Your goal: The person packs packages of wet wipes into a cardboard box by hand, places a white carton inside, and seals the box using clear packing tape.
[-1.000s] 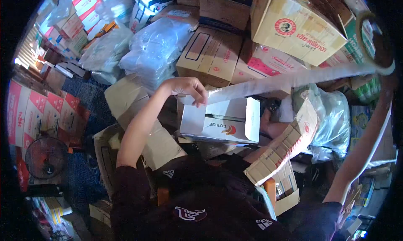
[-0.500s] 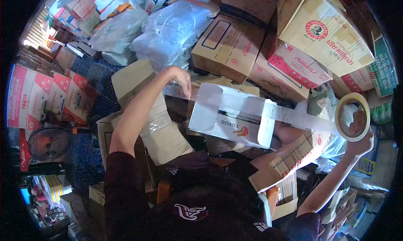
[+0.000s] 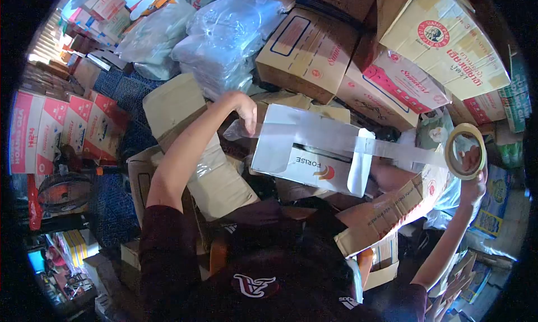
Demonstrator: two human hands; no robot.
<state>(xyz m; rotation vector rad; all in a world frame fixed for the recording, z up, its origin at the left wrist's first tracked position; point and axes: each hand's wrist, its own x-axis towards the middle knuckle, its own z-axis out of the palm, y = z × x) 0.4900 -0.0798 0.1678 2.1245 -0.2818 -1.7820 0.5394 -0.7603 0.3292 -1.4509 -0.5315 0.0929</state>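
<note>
A white carton printed FORISE (image 3: 307,166) lies in front of me, its end flaps standing out at both sides. A strip of clear packing tape (image 3: 330,132) stretches above its top from left to right. At the carton's left end, my left hand (image 3: 245,112) is closed with bent fingers on the strip, and a short loose end hangs past it. On the right, my right hand (image 3: 474,188) grips the roll of packing tape (image 3: 450,154) by its lower rim, with fingers showing through the core. Whether the strip touches the carton along its whole length I cannot tell.
Brown cartons (image 3: 305,56) are stacked behind the white one, beside clear plastic bags (image 3: 230,39). An open cardboard box (image 3: 221,182) stands close at left, a torn cardboard piece (image 3: 386,212) at right. Red-and-white boxes (image 3: 53,134) and a fan (image 3: 64,187) are further left.
My right hand has shifted slightly left and up with the tape roll, and the roll has turned a little. My left hand stays about where it was on the strip.
</note>
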